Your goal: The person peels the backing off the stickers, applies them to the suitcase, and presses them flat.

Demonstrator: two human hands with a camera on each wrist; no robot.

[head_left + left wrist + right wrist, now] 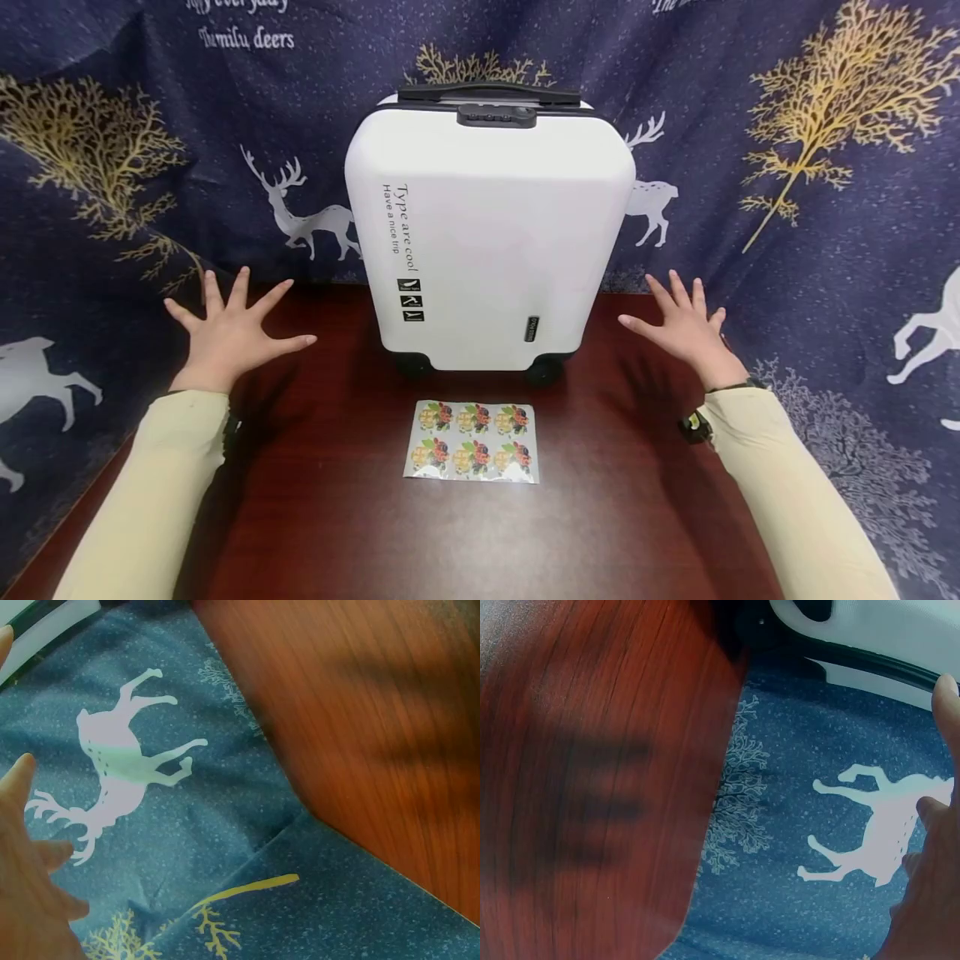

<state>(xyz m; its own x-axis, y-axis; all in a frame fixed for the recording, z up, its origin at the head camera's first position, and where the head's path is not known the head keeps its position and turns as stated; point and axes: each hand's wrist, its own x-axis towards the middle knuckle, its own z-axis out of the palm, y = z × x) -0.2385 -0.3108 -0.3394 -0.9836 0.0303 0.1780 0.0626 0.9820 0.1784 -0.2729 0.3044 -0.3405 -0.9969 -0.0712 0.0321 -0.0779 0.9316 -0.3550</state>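
Note:
A white hard-shell suitcase [480, 242] stands upright at the back of the table, with a black handle [489, 93], a combination lock [497, 116] and dark wheels. In front of it lies a flat sheet of stickers [473, 442] printed with fruit in two rows. My left hand [232, 333] is held above the table left of the suitcase, fingers spread, touching nothing. On the other side my right hand [684, 329] is likewise spread and holds nothing. Part of the suitcase [900, 637] shows at the top of the right wrist view.
The dark red wooden table [480, 550] carries the suitcase and the sticker sheet. Behind and along both sides hangs a navy cloth [495, 33] with white deer and gold branches. Both arms wear pale sleeves, with a band at each wrist.

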